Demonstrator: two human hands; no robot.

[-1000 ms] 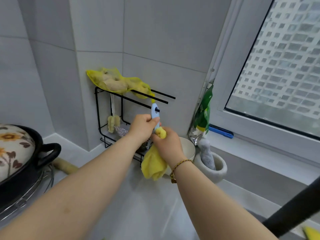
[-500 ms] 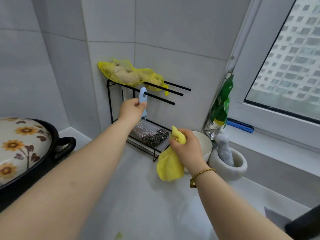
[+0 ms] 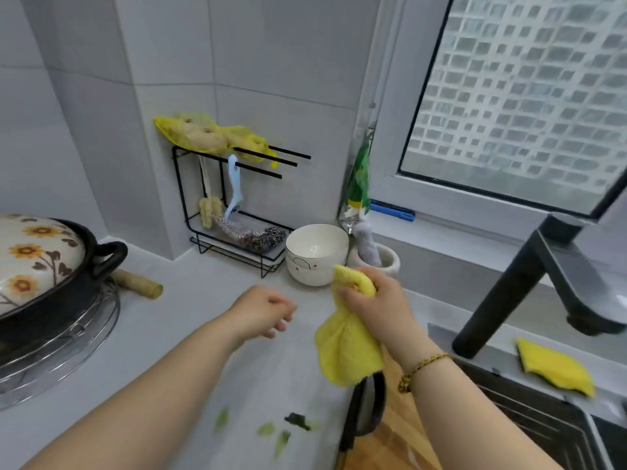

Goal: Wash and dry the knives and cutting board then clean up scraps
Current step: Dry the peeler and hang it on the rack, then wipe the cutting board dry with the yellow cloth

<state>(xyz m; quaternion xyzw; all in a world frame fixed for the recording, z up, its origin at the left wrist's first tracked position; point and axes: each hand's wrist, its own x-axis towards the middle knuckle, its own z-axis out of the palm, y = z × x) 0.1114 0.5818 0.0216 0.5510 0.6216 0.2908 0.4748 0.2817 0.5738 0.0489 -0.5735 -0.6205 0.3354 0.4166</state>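
Note:
A small light-blue tool (image 3: 234, 184) hangs from a bar of the black wire rack (image 3: 217, 239) in the corner. My left hand (image 3: 266, 313) hovers over the counter below it, fingers loosely curled, holding nothing. My right hand (image 3: 373, 300) grips a bunched yellow cloth (image 3: 346, 351) that hangs down in front of the wrist. Under that arm lies a wooden cutting board (image 3: 393, 439) with a black loop handle (image 3: 366, 412) at its edge. Green scraps (image 3: 274, 429) are scattered on the counter beside the board.
A white bowl (image 3: 314, 256) and a stone mortar with pestle (image 3: 376, 256) stand by the rack. A black pot with a floral lid (image 3: 40, 266) sits on a wire stand at left, a wooden roller (image 3: 139, 283) behind it. Black faucet (image 3: 529, 276), sink and a yellow sponge (image 3: 556, 368) are at right.
My left hand hung the light-blue tool on the rack bar, let go and drew back over the counter. My right hand with the yellow cloth moved down and right.

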